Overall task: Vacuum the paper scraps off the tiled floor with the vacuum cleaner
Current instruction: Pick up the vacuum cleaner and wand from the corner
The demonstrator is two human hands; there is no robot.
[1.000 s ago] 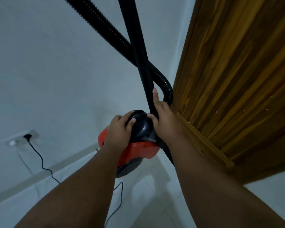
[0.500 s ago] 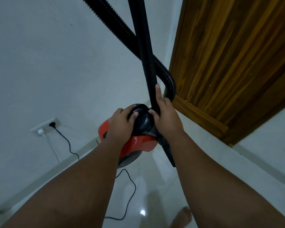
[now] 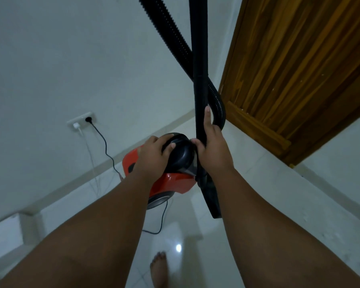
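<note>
My red canister vacuum cleaner with its black domed top (image 3: 181,154) sits on the glossy pale tiled floor (image 3: 258,183), near the wall skirting. Its rigid black wand (image 3: 199,59) stands nearly upright, crossing the ribbed black hose (image 3: 170,34), which loops down behind it.

Both forearms bare from frame edge to wrist: no sleeves, no watch, no bands or bracelets. Left hand (image 3: 154,154) bare, no glove, no rings seen; thumbnail short & plain, unpainted. Right hand (image 3: 212,148) likewise bare, no glove, no rings; forefinger nail short & plain. Below & between the hands, a bare foot (image 3: 159,269), no sock or shoe, toes visible, nails too small to judge. No clothing in view anywhere; upper arms & torso out of frame.
</note>
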